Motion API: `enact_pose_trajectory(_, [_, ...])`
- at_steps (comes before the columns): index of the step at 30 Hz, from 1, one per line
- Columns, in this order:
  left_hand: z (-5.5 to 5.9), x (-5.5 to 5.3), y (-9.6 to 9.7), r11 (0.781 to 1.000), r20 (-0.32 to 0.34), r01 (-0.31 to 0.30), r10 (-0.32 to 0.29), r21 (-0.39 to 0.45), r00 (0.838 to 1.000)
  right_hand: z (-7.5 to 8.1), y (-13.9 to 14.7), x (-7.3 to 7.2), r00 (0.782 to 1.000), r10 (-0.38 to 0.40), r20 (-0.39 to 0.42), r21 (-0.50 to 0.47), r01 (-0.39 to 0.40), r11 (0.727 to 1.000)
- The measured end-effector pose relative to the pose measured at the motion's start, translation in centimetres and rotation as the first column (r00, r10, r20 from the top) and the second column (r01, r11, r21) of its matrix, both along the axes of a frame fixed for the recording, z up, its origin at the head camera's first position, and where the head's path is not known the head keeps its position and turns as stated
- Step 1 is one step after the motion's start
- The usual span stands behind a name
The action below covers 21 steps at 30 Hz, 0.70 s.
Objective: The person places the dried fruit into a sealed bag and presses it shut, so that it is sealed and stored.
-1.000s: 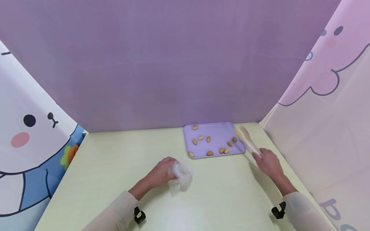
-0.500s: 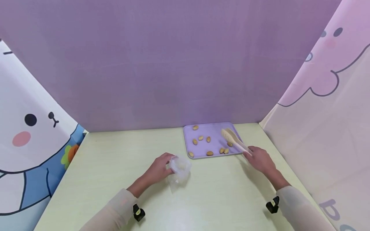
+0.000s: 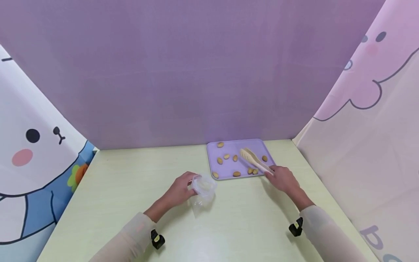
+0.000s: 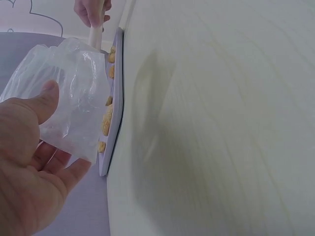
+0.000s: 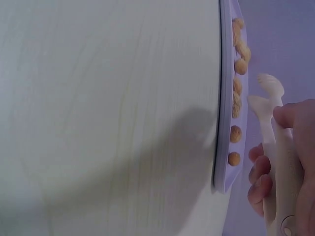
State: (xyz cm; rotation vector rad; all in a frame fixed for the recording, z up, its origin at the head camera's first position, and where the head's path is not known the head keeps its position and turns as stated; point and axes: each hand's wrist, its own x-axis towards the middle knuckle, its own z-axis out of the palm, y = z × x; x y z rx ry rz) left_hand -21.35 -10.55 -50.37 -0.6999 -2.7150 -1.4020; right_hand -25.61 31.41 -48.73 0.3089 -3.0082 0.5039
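Note:
In the head view my left hand (image 3: 178, 190) holds a clear plastic bag (image 3: 205, 189) above the table, its mouth spread wide. Thumb and fingers grip the near side of the bag (image 4: 78, 105) in the left wrist view. My right hand (image 3: 284, 179) grips pale tongs (image 3: 256, 162) over a purple tray (image 3: 245, 144). The two tong tips are apart with nothing between them in the right wrist view. Several oval brown nuts (image 3: 236, 174) lie scattered on the tray; one nut (image 3: 264, 158) sits right of the tongs.
The pale table (image 3: 137, 174) runs back to a purple cloth backdrop (image 3: 157, 91). A cartoon-printed cloth (image 3: 32, 167) closes the left side, and a pink and cream cloth (image 3: 370, 153) the right. The tray stands near the table's back edge.
My right hand has moved left, carrying the tongs from the tray's right edge to over its middle. My left hand has lifted the bag slightly, and its mouth now faces up more openly.

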Motion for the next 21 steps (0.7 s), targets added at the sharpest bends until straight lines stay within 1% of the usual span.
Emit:
enact_pose_trajectory(7, [0.2,0.0,-0.1,1.000,-0.007,0.013,-0.013,-0.015,1.000,0.0,-1.1,-0.4,0.999,-0.001,0.055,0.003,0.001,1.000])
enact_pose_trajectory(11, [0.1,0.0,-0.1,0.999,-0.025,0.011,-0.011,-0.030,1.000,0.1,-1.5,-0.5,0.997,-0.007,0.072,0.002,0.007,1.000])
enact_pose_trajectory(16, [0.1,0.1,-0.2,1.000,-0.021,0.005,-0.005,-0.029,1.000,0.0,-2.1,-0.7,0.997,-0.016,0.070,0.000,0.016,1.000])
enact_pose_trajectory(21, [0.0,0.2,-0.4,1.000,-0.028,0.006,-0.006,-0.021,1.000,-0.5,-2.6,-0.9,0.999,0.010,0.041,0.035,-0.011,0.999])
